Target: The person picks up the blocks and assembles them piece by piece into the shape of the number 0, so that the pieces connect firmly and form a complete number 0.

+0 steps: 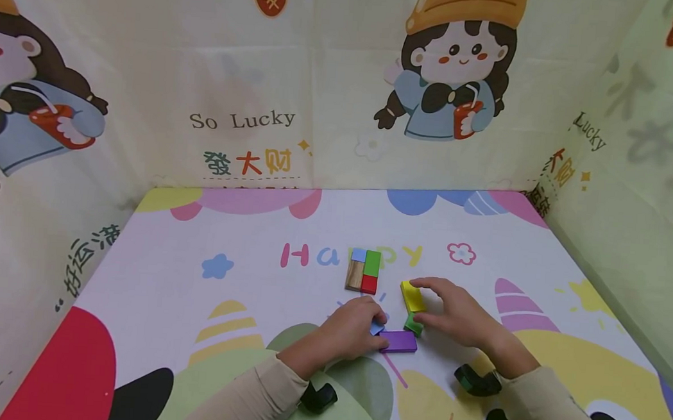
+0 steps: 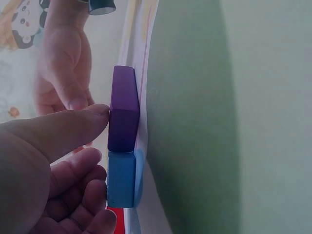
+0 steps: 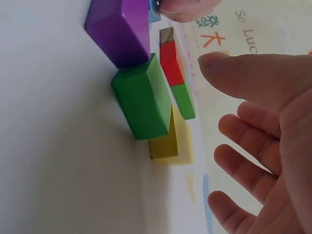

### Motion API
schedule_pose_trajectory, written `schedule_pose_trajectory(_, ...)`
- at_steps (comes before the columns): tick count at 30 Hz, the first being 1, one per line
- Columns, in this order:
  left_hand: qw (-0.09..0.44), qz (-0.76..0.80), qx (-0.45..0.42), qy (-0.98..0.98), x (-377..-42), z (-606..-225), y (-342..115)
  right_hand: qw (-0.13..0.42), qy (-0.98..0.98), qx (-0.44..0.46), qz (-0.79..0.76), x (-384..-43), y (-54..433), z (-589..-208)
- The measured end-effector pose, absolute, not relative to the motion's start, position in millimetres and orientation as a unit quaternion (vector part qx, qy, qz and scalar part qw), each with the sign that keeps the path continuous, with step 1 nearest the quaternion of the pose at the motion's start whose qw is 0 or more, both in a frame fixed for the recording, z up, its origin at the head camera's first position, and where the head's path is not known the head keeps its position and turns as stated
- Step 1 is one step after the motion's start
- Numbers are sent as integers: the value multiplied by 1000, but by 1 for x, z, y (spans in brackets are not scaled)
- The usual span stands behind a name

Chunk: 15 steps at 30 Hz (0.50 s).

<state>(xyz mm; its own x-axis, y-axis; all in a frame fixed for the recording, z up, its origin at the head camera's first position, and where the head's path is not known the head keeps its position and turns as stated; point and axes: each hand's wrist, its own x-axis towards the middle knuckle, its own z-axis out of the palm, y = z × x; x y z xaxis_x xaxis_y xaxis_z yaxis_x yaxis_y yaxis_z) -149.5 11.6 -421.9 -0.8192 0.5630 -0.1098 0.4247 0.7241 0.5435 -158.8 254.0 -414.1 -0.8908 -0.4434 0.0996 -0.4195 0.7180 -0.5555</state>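
Observation:
My left hand [image 1: 354, 327] is at a purple block [image 1: 399, 342] and a small blue block [image 2: 121, 180], which lie end to end. Its thumb touches the purple block in the left wrist view; the other fingers bend loosely beside the blue one, contact there unclear. My right hand [image 1: 459, 312] spreads thumb and fingers by a yellow block [image 1: 413, 297] and a green block [image 3: 142, 100]. Nothing is between its fingers in the right wrist view. The green block stands between the purple and yellow blocks, forming a bent line.
Behind the hands, a wood-coloured block [image 1: 354, 275], a light-blue block [image 1: 359, 255], a bright green block [image 1: 372, 263] and a red block [image 1: 369, 284] form a compact rectangle. The printed tabletop [image 1: 254, 231] meets cloth walls [image 1: 343, 107] at the back and sides.

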Motion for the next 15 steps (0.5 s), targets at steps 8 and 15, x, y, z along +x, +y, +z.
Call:
schedule_pose_trajectory(8, 129, 259, 270, 918, -150, -423, 11, 7, 930, -238, -279, -173, 241, -413)
schedule_pose_trajectory(15, 124, 253, 272, 920, -149, -422, 10, 49, 931, -235, -274, -188, 228, -411)
